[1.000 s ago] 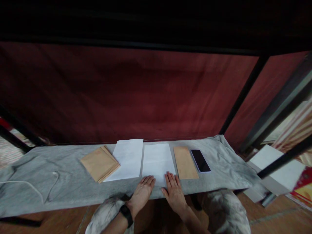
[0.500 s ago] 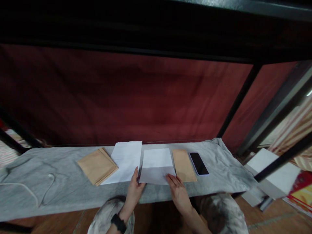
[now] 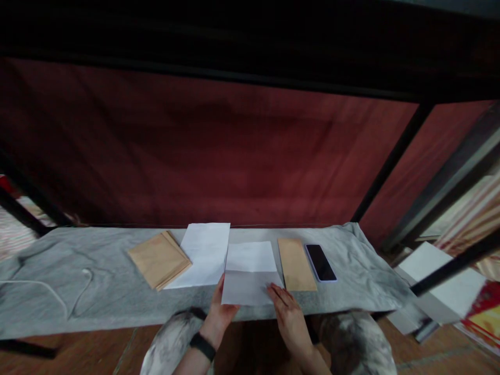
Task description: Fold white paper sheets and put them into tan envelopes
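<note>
Your two hands meet the creased white sheet (image 3: 252, 287) at its near end, one to each side, on the grey cloth over the counter (image 3: 117, 312). Your left hand (image 3: 219, 315) has its fingers curved around the lower left edge; the paper hides part of them, so I cannot tell whether they pinch it. Your right hand (image 3: 289, 317) is open, fingers nearly together and resting on the lower right corner, which probably steadies that side. A crease crosses the sheet, and the part nearest you looks greyer than the far part, likely because it tilts away from the light. The sheet lies straight in front of you, between your knees, presumably because both hands reach it evenly there. Just to its left is another white sheet (image 3: 207, 250), with the stack of brown envelopes (image 3: 158, 259) overlapping its left side, turned at an angle and slightly fanned; their weight may help keep that paper flat. On the other side, a single brown envelope (image 3: 297, 265) lies just beside your right fingers, perhaps kept apart for easy reach. The phone (image 3: 322, 263) rests face up beyond it, and the white cable (image 3: 50, 291) trails at far left, well apart from the papers.
</note>
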### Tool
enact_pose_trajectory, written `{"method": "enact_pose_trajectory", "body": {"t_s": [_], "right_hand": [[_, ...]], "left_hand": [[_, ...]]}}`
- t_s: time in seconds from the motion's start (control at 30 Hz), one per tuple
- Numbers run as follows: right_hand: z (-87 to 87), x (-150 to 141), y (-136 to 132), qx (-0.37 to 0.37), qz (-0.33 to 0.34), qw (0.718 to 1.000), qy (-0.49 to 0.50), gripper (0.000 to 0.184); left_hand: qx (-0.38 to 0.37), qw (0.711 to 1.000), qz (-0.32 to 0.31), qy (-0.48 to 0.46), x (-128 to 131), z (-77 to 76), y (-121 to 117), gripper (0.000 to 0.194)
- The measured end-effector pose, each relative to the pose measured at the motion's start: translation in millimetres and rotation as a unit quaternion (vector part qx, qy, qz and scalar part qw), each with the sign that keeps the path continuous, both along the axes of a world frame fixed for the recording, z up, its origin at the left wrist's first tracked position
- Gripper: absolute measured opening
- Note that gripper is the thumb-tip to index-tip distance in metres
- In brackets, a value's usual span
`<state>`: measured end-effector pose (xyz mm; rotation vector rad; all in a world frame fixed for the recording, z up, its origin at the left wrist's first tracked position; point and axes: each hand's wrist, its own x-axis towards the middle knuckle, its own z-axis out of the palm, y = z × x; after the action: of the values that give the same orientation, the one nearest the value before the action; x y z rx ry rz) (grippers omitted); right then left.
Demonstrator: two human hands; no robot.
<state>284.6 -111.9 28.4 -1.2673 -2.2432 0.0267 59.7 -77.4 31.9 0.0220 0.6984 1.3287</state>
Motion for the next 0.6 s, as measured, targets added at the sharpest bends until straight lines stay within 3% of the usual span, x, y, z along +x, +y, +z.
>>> {"method": "enact_pose_trajectory", "body": {"t_s": [0.1,0.23,0.43,0.6], "right_hand": [[-6.7,-1,-3,0.006,0.012,0.999,-0.034,0.069],[-9.8,-3,-2,0.018,0.021,0.998,-0.063,0.068],[-16.1,6,1,-0.003,0.038,0.994,-0.098,0.069],[-24.6,7,16,-0.015,0.019,0.994,-0.111,0.069]], "left_hand": [[0.004,1.000,-0.005,-0.022,-3,10.9,6,0.031],[-0.032,0.999,-0.020,0.027,-8,21.0,10,0.032],[-0.034,0.971,-0.074,0.225,-16,3.9,14,0.026],[-0.014,0.957,-0.054,0.284,-12,-6.6,33,0.027]]}}
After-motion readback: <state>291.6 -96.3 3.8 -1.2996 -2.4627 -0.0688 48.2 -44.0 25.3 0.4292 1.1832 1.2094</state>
